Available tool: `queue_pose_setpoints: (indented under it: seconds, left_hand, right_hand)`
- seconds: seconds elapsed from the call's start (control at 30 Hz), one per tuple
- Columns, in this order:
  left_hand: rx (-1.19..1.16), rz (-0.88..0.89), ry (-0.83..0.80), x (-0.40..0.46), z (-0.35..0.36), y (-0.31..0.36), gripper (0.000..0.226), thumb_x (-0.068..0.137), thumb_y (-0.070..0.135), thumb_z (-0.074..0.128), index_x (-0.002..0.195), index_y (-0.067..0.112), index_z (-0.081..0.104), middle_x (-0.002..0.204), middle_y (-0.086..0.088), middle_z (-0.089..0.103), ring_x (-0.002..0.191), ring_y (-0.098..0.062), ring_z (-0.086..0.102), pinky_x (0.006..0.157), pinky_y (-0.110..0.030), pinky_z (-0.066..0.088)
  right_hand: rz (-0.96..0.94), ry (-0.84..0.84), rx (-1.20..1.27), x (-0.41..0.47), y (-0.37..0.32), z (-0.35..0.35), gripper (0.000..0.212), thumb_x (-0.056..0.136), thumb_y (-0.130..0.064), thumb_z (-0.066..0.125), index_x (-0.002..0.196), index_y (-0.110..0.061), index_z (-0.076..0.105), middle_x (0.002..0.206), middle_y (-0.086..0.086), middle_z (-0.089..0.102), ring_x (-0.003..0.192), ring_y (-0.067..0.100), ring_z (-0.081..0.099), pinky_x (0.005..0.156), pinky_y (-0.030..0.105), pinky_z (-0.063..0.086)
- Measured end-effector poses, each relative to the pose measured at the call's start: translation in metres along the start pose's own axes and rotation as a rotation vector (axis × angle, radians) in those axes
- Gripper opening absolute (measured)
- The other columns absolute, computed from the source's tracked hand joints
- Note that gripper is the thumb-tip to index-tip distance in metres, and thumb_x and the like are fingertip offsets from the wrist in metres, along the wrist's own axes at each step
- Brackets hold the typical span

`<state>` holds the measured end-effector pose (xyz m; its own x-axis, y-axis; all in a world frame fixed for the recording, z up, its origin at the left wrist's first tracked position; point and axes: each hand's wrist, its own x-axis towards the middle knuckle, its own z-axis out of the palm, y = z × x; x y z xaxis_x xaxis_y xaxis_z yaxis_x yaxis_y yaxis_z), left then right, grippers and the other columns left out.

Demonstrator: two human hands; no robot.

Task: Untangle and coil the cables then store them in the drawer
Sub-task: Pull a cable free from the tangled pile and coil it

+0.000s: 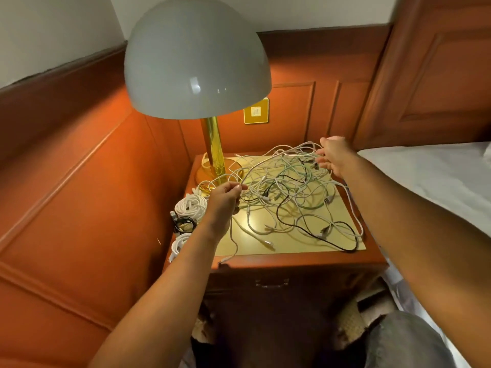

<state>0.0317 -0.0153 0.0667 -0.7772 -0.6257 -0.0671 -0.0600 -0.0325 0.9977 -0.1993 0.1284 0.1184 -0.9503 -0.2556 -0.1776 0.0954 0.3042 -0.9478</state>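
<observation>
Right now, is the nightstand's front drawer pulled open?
No, the dark wooden drawer with the metal handle sits flush in the front of the red-brown wooden nightstand, and the tangled cables lie on top.

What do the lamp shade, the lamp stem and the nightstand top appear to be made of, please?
Lamp shade: probably glossy painted metal or glass, going by the sharp highlights on its pale dome.
Lamp stem: polished brass-like metal with mirror-like gold reflections.
Nightstand top: a satin gold panel, possibly metal or laminate, framed in reddish varnished wood.

Orange panelled walls [79,160], lit dome lamp [196,62], wooden nightstand [292,261], white bed [438,176].
</observation>
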Motion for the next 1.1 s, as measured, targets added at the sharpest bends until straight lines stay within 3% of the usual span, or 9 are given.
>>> queue_pose_setpoints:
  seconds: [0.07, 0.13, 0.37, 0.57, 0.67, 0.77, 0.9, 1.0, 1.1]
  left_hand:
    - [-0.102, -0.051, -0.022, -0.004, 0.005, 0.001, 0.021, 0.099, 0.006, 0.042, 0.095, 0.005, 0.063, 0.066, 0.001, 0.039, 0.058, -0.01, 0.034, 0.053, -0.022, 0.029]
    - [-0.206, -0.111, -0.033, -0.008, 0.011, 0.003, 0.022, 0.099, 0.007, 0.042, 0.092, 0.008, 0.063, 0.066, 0.001, 0.039, 0.057, -0.01, 0.034, 0.055, -0.023, 0.029]
    - [-0.464, -0.193, -0.065, -0.027, 0.024, 0.012, 0.021, 0.098, 0.009, 0.04, 0.098, 0.006, 0.06, 0.065, 0.002, 0.041, 0.051, -0.007, 0.035, 0.053, -0.02, 0.027]
    - [-0.484, -0.189, -0.137, -0.043, 0.022, 0.028, 0.021, 0.099, 0.012, 0.038, 0.096, 0.008, 0.058, 0.056, 0.004, 0.039, 0.048, -0.009, 0.032, 0.05, -0.024, 0.023]
    - [-0.443, -0.192, -0.178, -0.047, 0.021, 0.037, 0.028, 0.102, 0.017, 0.034, 0.093, 0.01, 0.06, 0.053, 0.006, 0.037, 0.046, -0.008, 0.032, 0.051, -0.025, 0.022]
    - [-0.382, -0.164, -0.196, -0.045, 0.025, 0.038, 0.032, 0.105, 0.016, 0.031, 0.092, 0.01, 0.059, 0.055, 0.005, 0.039, 0.049, -0.009, 0.033, 0.05, -0.023, 0.028]
    - [-0.45, -0.17, -0.216, -0.045, 0.034, 0.028, 0.033, 0.106, 0.013, 0.027, 0.089, 0.009, 0.054, 0.052, 0.004, 0.043, 0.045, -0.008, 0.036, 0.047, -0.02, 0.034]
    - [-0.493, -0.163, -0.233, -0.045, 0.037, 0.025, 0.033, 0.106, 0.012, 0.026, 0.089, 0.008, 0.053, 0.052, 0.004, 0.044, 0.045, -0.008, 0.039, 0.051, -0.022, 0.033]
    - [-0.48, -0.159, -0.257, -0.045, 0.037, 0.025, 0.032, 0.106, 0.013, 0.027, 0.092, 0.007, 0.055, 0.054, 0.003, 0.046, 0.046, -0.008, 0.04, 0.049, -0.021, 0.035]
  right_hand:
    - [-0.05, 0.084, -0.003, -0.02, 0.021, -0.002, 0.018, 0.098, -0.016, 0.039, 0.086, -0.018, 0.053, 0.076, 0.004, 0.054, 0.06, 0.018, 0.051, 0.049, 0.028, 0.041]
    - [-0.12, 0.105, -0.03, -0.057, 0.049, 0.003, 0.02, 0.093, -0.011, 0.042, 0.086, -0.018, 0.059, 0.084, 0.007, 0.063, 0.071, 0.021, 0.058, 0.061, 0.035, 0.051]
    - [-0.021, -0.389, 0.121, -0.199, 0.13, 0.061, 0.038, 0.091, 0.008, 0.046, 0.119, -0.01, 0.063, 0.109, -0.002, 0.061, 0.099, 0.01, 0.057, 0.075, 0.017, 0.049]
    - [-0.142, -0.35, 0.057, -0.22, 0.147, 0.067, 0.017, 0.096, -0.011, 0.055, 0.093, -0.008, 0.072, 0.08, 0.001, 0.064, 0.073, 0.007, 0.057, 0.059, 0.01, 0.045]
    - [-0.123, -0.33, -0.197, -0.226, 0.174, 0.057, 0.02, 0.098, -0.015, 0.053, 0.087, -0.016, 0.069, 0.086, 0.001, 0.066, 0.079, 0.012, 0.06, 0.061, 0.015, 0.044]
    - [-0.056, -0.277, -0.38, -0.226, 0.194, 0.044, 0.021, 0.097, -0.013, 0.053, 0.103, -0.018, 0.072, 0.103, -0.001, 0.068, 0.096, 0.013, 0.061, 0.075, 0.02, 0.047]
    - [-0.104, -0.296, -0.093, -0.221, 0.156, 0.033, 0.04, 0.094, -0.006, 0.053, 0.132, -0.016, 0.059, 0.125, -0.003, 0.057, 0.117, 0.01, 0.049, 0.095, 0.021, 0.04]
    - [-0.19, -0.383, 0.066, -0.221, 0.119, 0.038, 0.034, 0.093, -0.005, 0.057, 0.125, -0.015, 0.064, 0.116, -0.005, 0.063, 0.107, 0.002, 0.056, 0.088, 0.016, 0.045]
    - [-0.263, -0.377, 0.087, -0.22, 0.11, 0.045, 0.012, 0.093, -0.013, 0.063, 0.098, -0.009, 0.073, 0.09, 0.001, 0.071, 0.083, 0.002, 0.064, 0.075, 0.014, 0.049]
